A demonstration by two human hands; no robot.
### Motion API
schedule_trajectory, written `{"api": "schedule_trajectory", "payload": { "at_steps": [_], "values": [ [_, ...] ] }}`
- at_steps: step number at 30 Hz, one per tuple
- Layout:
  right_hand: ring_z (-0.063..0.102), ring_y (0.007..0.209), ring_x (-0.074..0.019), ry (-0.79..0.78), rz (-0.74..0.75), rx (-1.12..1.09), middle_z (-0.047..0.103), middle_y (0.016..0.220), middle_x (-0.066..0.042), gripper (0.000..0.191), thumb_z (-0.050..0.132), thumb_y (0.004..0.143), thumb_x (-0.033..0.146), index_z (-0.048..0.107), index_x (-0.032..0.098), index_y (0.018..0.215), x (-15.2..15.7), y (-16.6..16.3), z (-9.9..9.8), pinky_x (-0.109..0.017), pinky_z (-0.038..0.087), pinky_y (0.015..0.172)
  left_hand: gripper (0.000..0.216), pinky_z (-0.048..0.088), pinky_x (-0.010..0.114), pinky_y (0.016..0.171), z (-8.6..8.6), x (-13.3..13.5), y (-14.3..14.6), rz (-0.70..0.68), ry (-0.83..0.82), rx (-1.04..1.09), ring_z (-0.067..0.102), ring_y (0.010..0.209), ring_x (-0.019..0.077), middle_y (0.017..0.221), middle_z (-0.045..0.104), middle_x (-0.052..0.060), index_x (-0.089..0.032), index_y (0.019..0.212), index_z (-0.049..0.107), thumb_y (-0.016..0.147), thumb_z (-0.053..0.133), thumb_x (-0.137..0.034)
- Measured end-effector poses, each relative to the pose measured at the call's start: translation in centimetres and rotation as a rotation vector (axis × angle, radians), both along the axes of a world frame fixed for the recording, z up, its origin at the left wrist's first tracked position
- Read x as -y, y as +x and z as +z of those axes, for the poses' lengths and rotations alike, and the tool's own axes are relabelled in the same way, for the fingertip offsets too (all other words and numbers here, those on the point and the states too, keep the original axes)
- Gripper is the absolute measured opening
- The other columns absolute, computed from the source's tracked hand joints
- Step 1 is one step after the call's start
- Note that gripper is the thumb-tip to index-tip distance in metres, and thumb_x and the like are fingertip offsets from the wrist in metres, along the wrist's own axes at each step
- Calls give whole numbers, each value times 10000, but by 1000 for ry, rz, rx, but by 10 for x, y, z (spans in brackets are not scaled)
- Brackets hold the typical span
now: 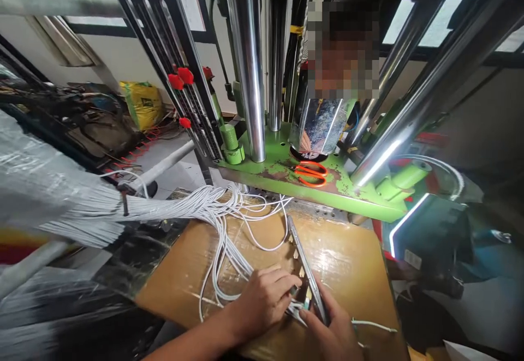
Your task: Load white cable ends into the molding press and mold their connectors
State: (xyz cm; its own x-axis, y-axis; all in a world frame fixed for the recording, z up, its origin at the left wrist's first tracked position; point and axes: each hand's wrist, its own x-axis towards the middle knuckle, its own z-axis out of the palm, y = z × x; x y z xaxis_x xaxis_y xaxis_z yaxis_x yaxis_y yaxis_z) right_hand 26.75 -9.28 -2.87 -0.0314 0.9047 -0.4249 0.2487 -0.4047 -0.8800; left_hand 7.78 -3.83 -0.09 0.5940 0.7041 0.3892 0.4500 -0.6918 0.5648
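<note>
A long narrow metal bar [306, 265] stands tilted on edge over the brown tabletop, with several small brass-coloured pieces along its left side. My right hand [333, 325] is closed around its near end, thumb by a small pale-green piece at the bar's side. My left hand [268, 295] is beside the bar's left side, its thumb and fingers pinched together; what they hold, if anything, is hidden. White cables [223, 246] run from a large bundle at the left across the tabletop and under my left hand. One white cable end [374, 325] sticks out right of my right hand.
A green machine base [266, 173] with upright steel columns [248, 66] stands behind the brown tabletop [347, 263]. Orange-handled scissors [311, 174] lie on the base. The thick wrapped cable bundle [82, 197] hangs at left. Another person [323, 121] is behind the machine.
</note>
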Motion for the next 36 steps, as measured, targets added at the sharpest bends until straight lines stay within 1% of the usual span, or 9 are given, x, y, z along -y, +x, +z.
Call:
{"api": "schedule_trajectory", "payload": {
  "at_steps": [4,11,21,23,26,28,30,33,36],
  "values": [
    [554,771,-194,-2,-62,-55,679,928,-70,829,636,727,400,372,41,1426,-1,-2,4,-291,468,750,295,389,275,625,-9,0,1,-26,-11,60,553,665,159,796,679,-16,-202,968,612,774,479,-24],
    [476,726,-172,2,-108,-85,618,828,-29,748,635,673,336,475,64,1351,-5,-8,24,-291,435,713,355,415,265,657,-15,-3,1,-55,-26,76,568,721,161,909,707,-8,-208,1041,613,785,475,-4],
    [400,678,-133,0,-56,-67,475,716,46,650,612,726,268,483,135,1349,-5,-7,32,-273,376,676,353,482,266,767,-22,-3,3,-52,-99,128,635,848,162,985,713,30,-188,1071,630,818,465,-6],
    [408,682,-133,7,-54,-55,470,712,51,650,613,728,260,484,152,1356,-6,-5,35,-273,377,684,298,489,258,774,-18,-6,4,-25,-192,171,644,842,155,946,719,21,-192,1023,666,835,492,-41],
    [419,685,-131,12,-61,-70,478,719,53,648,618,729,248,487,186,1361,-6,2,37,-268,376,679,190,511,241,754,-8,-14,3,93,-499,244,658,835,153,935,726,21,-195,1014,703,879,570,-191],
    [414,672,-129,-3,-63,-70,470,709,55,638,623,725,246,502,192,1348,-6,6,38,-266,364,656,242,532,240,732,-2,-21,1,146,-706,303,672,833,162,963,734,34,-177,1066,701,907,568,-302],
    [409,664,-128,-12,-68,-69,464,698,57,640,625,722,245,504,186,1347,-6,9,38,-267,354,643,274,545,245,720,0,-27,-1,159,-789,328,680,811,168,934,744,36,-158,1056,709,913,561,-339],
    [405,667,-128,-16,-86,-91,476,706,55,661,627,719,245,490,190,1364,-6,8,39,-268,353,646,200,557,251,754,-3,-34,0,142,-666,271,695,826,172,906,753,29,-162,949,744,892,582,-264],
    [397,670,-126,-16,-102,-124,477,713,54,665,638,710,252,497,192,1357,-6,6,38,-267,353,652,228,559,245,809,-10,-35,3,56,-358,209,703,872,157,948,751,36,-166,907,745,880,524,-113]
  ]
}}
